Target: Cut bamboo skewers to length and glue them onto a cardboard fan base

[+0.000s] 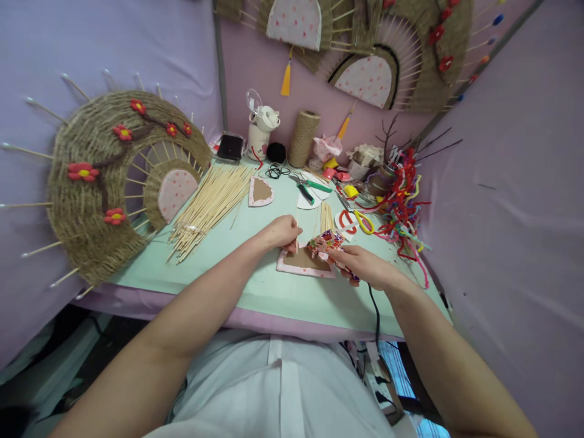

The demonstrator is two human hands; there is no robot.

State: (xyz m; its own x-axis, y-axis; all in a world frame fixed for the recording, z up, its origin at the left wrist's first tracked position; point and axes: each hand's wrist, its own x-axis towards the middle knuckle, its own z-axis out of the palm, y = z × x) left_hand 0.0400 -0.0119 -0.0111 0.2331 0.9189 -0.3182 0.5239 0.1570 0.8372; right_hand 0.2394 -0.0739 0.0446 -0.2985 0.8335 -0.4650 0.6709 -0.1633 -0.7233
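My left hand (283,233) pinches a thin wooden stick (297,244) upright, its lower end at a half-round cardboard piece (303,261) edged with pink dotted fabric. My right hand (365,266) grips a glue gun (327,242) covered in colourful patterned fabric, its front turned towards the stick. From below that hand a black cord (376,310) runs down over the table edge. Whether the stick touches the cardboard is too small to tell. Just beyond the hands lie a few short sticks (326,214) and red-and-yellow-handled scissors (364,222).
A large bundle of sticks (214,198) lies left, beside a twine-wrapped ring with red flowers (84,204). Green-handled pliers (314,184), a smaller cardboard piece (261,191), a twine spool (304,139) and a white jug (259,137) are farther back. Colourful pipe cleaners (404,194) crowd the right.
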